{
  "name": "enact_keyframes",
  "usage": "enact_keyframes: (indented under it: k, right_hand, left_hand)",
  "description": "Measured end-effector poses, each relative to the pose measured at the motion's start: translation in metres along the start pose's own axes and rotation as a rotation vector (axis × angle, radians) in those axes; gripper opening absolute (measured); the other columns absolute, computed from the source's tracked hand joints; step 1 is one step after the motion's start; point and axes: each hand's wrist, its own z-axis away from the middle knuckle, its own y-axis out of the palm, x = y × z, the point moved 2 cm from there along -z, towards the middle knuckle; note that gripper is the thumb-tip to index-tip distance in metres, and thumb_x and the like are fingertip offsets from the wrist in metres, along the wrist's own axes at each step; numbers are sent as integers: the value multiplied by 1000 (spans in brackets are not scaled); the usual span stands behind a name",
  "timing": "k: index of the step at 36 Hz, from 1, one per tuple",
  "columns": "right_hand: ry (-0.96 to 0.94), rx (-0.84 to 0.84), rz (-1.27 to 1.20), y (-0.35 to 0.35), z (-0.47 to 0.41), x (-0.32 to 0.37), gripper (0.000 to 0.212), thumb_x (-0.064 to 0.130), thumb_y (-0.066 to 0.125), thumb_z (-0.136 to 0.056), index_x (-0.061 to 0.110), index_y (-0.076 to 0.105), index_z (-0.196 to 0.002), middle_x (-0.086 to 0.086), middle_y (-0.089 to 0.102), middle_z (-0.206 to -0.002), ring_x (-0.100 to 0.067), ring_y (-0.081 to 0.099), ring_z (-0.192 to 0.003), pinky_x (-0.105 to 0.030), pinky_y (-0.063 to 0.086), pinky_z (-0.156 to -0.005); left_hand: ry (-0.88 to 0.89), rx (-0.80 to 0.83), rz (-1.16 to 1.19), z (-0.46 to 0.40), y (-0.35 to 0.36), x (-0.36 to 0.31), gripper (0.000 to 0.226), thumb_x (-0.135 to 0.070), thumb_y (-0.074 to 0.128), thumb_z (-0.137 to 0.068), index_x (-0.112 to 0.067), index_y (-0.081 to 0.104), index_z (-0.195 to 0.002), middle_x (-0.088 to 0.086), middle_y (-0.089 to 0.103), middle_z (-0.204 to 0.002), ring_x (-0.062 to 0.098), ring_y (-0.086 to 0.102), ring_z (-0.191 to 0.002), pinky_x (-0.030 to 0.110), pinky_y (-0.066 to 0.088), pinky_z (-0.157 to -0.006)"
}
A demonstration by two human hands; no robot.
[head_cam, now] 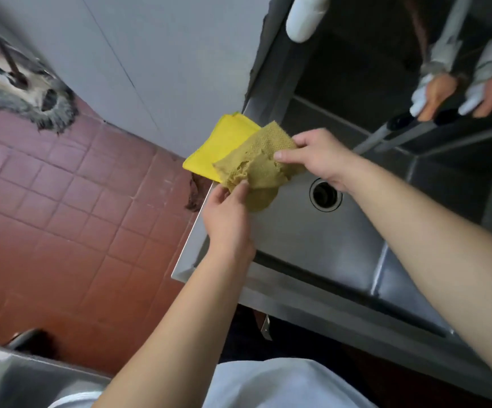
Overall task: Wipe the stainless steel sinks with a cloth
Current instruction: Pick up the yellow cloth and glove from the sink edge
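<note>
1. Here, both hands share one grip on a worn, olive-yellow cloth [256, 160]. The left hand [227, 219] pinches its ragged near edge between thumb and fingers. The right hand [321, 157] is closed on its far right corner, thumb on top.
2. The cloth hangs in the air between the hands, over the left rim of the sink [312, 240]. It is not touching the basin floor.
3. The cloth is half crumpled, with a loose flap drooping below the left hand. Its long axis runs from the left hand, low and near, up to the right hand, farther away and to the right.
4. The step in hand looks like opening or folding the cloth before wiping. To do it well, pull the two corners apart until the cloth lies flat, then fold it into a pad that fills one palm.
5. Beyond the cloth, a bright yellow cloth [218, 148] lies folded on the sink's far left corner, partly under the worn one.
6. The drain [325, 194] sits just right of the hands, in the basin floor.
</note>
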Motion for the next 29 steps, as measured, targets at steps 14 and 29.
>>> enact_keyframes:
  k: [14, 29]
  right_hand:
    - [-129, -497, -622, -83, 243, -105, 17, 4, 70, -87, 13, 71, -101, -3, 77, -100, -20, 72, -95, -34, 58, -84]
    - [-154, -1311, -995, -120, 558, -353, 42, -2, 78, -79, 19, 58, -109, -15, 74, -85, -23, 71, -77, -38, 56, -73]
  left_hand:
    - [436, 553, -428, 138, 71, 20, 32, -22, 81, -81, -26, 59, -103, -12, 71, -72, 0, 67, -70, 13, 49, -62]
    - [356, 1359, -718, 399, 129, 266, 18, -10, 72, -88, -26, 69, -95, -2, 71, -78, 11, 64, -74, 26, 55, -66]
